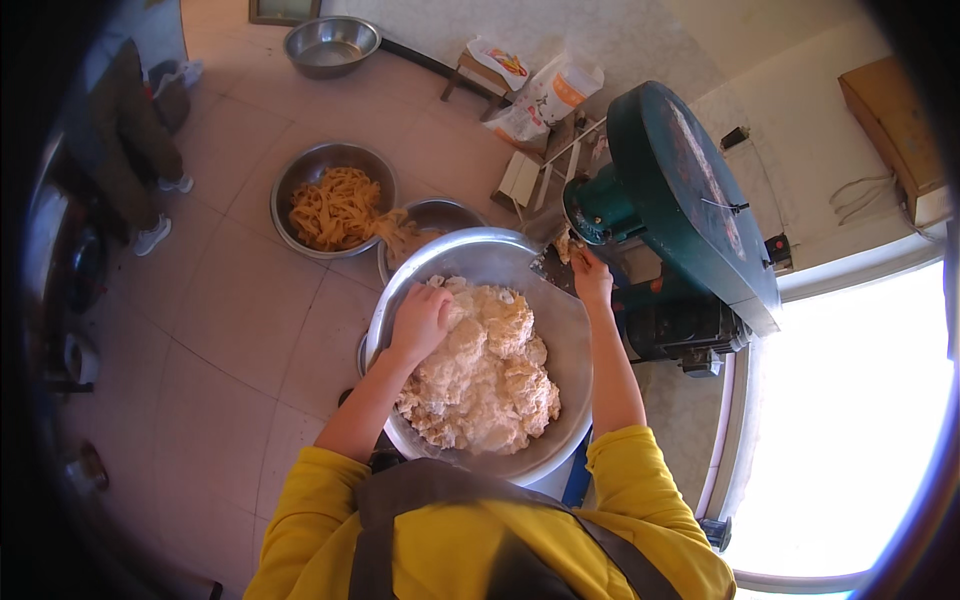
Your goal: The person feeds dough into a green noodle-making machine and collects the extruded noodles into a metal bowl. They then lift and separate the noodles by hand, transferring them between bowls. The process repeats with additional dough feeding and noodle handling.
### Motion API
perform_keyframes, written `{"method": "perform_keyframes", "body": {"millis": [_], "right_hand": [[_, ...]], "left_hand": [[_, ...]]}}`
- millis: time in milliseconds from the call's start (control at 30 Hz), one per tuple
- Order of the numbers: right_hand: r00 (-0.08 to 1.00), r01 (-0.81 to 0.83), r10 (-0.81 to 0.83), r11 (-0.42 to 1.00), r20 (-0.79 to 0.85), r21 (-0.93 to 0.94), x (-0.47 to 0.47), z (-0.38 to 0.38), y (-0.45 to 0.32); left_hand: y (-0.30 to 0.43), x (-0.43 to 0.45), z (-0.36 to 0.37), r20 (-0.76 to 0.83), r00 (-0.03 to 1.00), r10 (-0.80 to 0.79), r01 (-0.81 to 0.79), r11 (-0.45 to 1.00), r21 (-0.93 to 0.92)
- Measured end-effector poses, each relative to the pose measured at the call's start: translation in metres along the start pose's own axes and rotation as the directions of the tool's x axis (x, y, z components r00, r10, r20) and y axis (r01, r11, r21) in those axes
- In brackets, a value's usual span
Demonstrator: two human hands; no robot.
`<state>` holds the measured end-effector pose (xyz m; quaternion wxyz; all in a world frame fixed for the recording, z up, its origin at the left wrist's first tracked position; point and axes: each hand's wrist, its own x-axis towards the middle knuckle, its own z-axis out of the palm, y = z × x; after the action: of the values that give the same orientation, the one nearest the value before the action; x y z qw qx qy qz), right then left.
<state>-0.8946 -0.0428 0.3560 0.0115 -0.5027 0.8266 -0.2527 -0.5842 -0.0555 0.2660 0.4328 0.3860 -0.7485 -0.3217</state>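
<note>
A large metal basin [566, 352] stands right before me, heaped with pale, lumpy dough [480, 375]. My left hand [424, 319] rests with curled fingers on the dough's upper left edge; whether it grips any is not clear. Beyond the basin's upper right rim, my right hand [591, 274] is at the mouth of a green belt-guarded machine [604, 202], its fingers closed by a small piece of dough [562, 246]. Strips of dough [394, 229] hang between two bowls behind the basin.
A metal bowl [281, 217] of yellowish noodle-like strips and another metal bowl [480, 217] stand beyond the basin. Farther off are a metal basin [330, 49] and printed sacks [551, 97]. Another person's legs [142, 142] show at left. A motor [686, 322] sits under the green guard.
</note>
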Motion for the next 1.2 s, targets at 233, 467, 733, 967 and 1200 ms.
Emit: {"method": "perform_keyframes", "body": {"millis": [233,467,733,967,1200], "right_hand": [[0.95,-0.222,0.304,0.81,0.066,-0.543,-0.01,0.005,-0.027],[0.992,-0.095,0.121,0.906,0.039,-0.412,-0.011,-0.02,-0.027],[0.995,-0.085,0.065,0.942,-0.072,-0.324,-0.009,0.024,-0.02],[0.992,-0.123,0.111,0.959,-0.062,-0.254,-0.003,0.028,-0.004],[0.991,-0.13,0.122,0.949,-0.047,-0.287,-0.011,0.01,-0.02]], "left_hand": [[-0.002,0.001,0.003,-0.025,0.998,0.06,-0.059,0.998,0.012],[-0.002,0.002,0.002,-0.014,0.999,0.043,-0.043,0.999,0.025],[0.0,0.002,0.002,-0.013,1.0,0.026,-0.025,0.999,0.03],[-0.002,0.001,-0.003,-0.011,0.999,0.051,-0.05,0.998,0.041],[0.0,0.001,-0.003,0.001,1.0,-0.022,0.022,0.999,0.028]]}}
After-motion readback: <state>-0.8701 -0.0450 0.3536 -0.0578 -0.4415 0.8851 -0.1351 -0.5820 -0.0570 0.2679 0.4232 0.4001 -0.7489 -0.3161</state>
